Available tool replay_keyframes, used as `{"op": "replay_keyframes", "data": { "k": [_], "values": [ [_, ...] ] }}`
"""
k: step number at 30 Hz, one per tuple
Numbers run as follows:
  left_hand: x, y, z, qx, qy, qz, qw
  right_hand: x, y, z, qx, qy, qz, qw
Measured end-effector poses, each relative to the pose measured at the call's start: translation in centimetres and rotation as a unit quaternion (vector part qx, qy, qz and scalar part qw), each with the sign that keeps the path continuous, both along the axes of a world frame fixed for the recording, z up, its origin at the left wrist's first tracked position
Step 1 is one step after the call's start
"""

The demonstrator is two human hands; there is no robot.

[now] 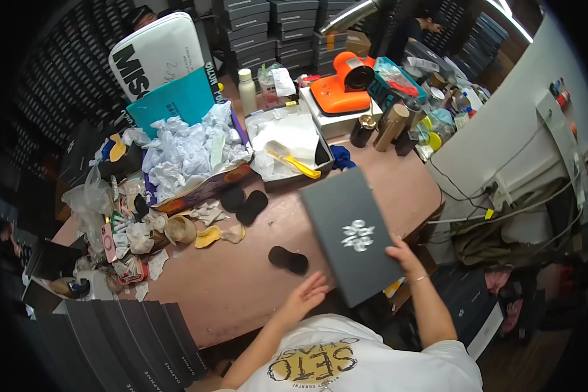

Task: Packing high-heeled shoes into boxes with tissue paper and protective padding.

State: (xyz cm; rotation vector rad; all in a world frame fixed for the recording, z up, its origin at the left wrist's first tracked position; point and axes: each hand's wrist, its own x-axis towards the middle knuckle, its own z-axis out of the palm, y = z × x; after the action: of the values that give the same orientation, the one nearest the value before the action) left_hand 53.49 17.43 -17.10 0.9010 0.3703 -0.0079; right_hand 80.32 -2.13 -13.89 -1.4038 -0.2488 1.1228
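A dark grey shoe box (pixel 338 215) with a white flower-like emblem is tilted over the right part of the table. My right hand (pixel 406 259) grips its right edge, thumb on top and the other fingers hidden beneath. Just left of the box's near corner, my left hand (pixel 307 296) is open, fingers stretched out and holding nothing. Close to it lies a black insole-shaped pad (pixel 287 260) on the pink tabletop. Further back are more black pads (pixel 251 208), near a yellow insole-like piece (pixel 208 236).
A carton of crumpled white paper (pixel 189 153) stands behind, beside an open box with white paper and a yellow-handled brush (pixel 300 164). An orange machine (pixel 341 91) sits on a white box. Stacked dark boxes (pixel 121 343) rise at the near left. Cables (pixel 470 202) hang at the right.
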Motion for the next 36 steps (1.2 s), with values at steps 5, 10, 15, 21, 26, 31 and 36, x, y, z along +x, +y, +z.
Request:
{"op": "replay_keyframes", "data": {
  "k": [5, 10, 15, 21, 26, 31, 36],
  "values": [
    [1.9, -3.5, -2.1, 0.209, 0.089, -0.078, 0.971, 16.6, -14.2, -2.1, -0.146, -0.083, -0.082, 0.982],
    [-7.1, -4.3, -5.8, 0.290, 0.274, 0.093, 0.912, 18.6, 0.9, -5.5, -0.186, -0.789, -0.008, 0.586],
    [-13.2, -3.6, 0.1, 0.448, 0.321, 0.385, 0.740, 3.4, 17.5, -2.6, 0.092, -0.523, 0.253, 0.809],
    [-24.0, -3.2, 15.3, 0.647, 0.248, 0.654, 0.305, -18.0, 26.6, 20.3, 0.454, -0.552, 0.354, 0.603],
    [-30.7, -8.3, 16.6, 0.626, 0.248, 0.690, 0.265, -40.0, 25.1, 39.6, 0.732, -0.586, 0.192, 0.291],
    [-30.3, -7.9, 15.8, 0.617, 0.199, 0.654, 0.390, -52.2, 24.3, 52.6, 0.699, -0.709, 0.024, 0.090],
    [-32.3, -7.7, 13.4, 0.575, 0.176, 0.645, 0.472, -51.9, 24.0, 53.4, 0.641, -0.757, 0.111, 0.063]
  ]
}}
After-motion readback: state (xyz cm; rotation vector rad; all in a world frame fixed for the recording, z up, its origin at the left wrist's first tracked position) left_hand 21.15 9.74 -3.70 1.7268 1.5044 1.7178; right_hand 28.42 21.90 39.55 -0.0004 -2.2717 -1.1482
